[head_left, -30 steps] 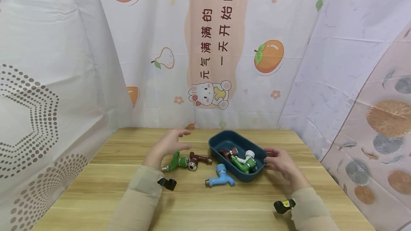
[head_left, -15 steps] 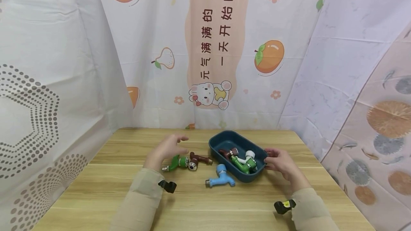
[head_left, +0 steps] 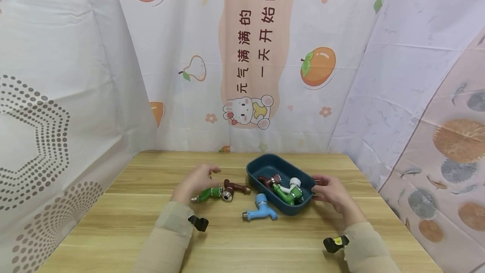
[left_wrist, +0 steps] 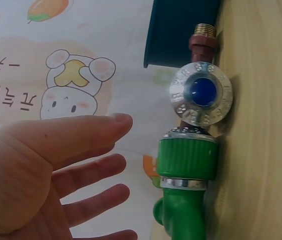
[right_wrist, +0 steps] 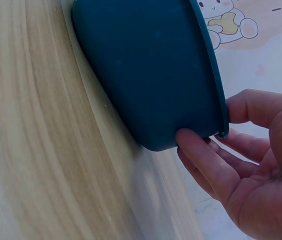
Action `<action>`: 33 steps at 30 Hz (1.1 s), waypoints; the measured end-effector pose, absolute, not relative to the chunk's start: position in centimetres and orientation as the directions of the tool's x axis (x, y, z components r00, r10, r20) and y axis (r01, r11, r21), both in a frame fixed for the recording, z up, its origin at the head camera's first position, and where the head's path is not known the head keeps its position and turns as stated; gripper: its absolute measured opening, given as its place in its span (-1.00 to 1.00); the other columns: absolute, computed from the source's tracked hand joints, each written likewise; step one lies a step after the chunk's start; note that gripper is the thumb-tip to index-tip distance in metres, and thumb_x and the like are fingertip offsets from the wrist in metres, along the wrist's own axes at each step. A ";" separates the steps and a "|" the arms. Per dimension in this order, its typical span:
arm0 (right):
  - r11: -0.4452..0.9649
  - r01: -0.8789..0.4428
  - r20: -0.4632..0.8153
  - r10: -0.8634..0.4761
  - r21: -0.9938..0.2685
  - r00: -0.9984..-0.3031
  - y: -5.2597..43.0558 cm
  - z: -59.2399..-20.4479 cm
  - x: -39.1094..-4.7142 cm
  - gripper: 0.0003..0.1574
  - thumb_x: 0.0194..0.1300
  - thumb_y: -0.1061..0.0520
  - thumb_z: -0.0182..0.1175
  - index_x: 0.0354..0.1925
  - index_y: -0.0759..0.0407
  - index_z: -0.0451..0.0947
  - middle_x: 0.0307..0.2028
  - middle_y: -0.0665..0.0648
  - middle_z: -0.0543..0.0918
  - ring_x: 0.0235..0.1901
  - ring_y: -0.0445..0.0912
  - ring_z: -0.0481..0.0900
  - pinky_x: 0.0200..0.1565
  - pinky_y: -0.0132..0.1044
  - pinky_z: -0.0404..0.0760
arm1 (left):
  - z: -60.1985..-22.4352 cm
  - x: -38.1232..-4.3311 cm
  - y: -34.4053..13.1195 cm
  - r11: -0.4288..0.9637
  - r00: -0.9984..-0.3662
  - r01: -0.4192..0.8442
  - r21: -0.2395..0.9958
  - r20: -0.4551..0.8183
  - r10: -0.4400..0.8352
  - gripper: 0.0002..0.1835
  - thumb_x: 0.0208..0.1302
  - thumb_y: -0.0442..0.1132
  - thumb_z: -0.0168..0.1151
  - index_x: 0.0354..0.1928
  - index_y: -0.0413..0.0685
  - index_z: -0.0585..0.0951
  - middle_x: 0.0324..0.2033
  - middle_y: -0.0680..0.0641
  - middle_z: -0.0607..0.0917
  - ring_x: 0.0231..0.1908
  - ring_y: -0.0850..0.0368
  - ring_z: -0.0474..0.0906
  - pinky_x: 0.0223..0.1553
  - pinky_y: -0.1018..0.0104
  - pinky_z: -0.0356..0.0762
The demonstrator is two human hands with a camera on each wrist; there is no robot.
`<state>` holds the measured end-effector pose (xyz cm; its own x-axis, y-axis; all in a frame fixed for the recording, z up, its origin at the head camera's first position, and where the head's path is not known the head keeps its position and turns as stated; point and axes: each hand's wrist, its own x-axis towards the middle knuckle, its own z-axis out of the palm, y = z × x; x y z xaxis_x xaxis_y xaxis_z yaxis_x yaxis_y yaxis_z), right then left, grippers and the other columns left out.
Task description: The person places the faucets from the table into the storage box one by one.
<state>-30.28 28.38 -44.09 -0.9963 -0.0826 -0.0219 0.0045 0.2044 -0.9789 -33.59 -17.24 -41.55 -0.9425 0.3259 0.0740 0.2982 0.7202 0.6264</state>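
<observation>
in the teal bin [head_left: 289, 210] pinched by right fingers [right_wrist: 205, 158] lie perhaps three taps [head_left: 286, 196], left fingers [left_wrist: 93, 173] spread.

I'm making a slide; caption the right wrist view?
Right hand grips one end of a dark blue tub on a wood-grain table.

The tub [right_wrist: 150, 75] is dark teal, one tap [head_left: 263, 212] blue, another tap [left_wrist: 188, 159] green, a third tap [head_left: 237, 187] brown, the table [head_left: 242, 243] tan wood-grain, the curtain [head_left: 201, 100] white with orange fruit.

So the left hand [head_left: 198, 180]'s hovering by a green tap [head_left: 210, 193] while the right [head_left: 330, 191]'s gripping a blue bin [head_left: 267, 161] with taps inside.
</observation>
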 end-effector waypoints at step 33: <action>0.211 -0.005 -0.015 -0.091 -0.978 -0.996 28.5 -44.2 -30.4 -0.28 0.29 0.48 0.14 0.37 0.62 0.21 0.17 0.62 0.40 -0.04 0.13 0.63 -0.09 -0.02 0.71 | -43.4 -33.8 -17.3 0.760 -0.929 0.285 0.584 -0.028 0.370 -0.56 0.00 -0.36 0.55 0.01 -0.06 0.75 -0.07 -0.01 0.73 -0.02 -0.04 0.61 0.09 -0.11 0.52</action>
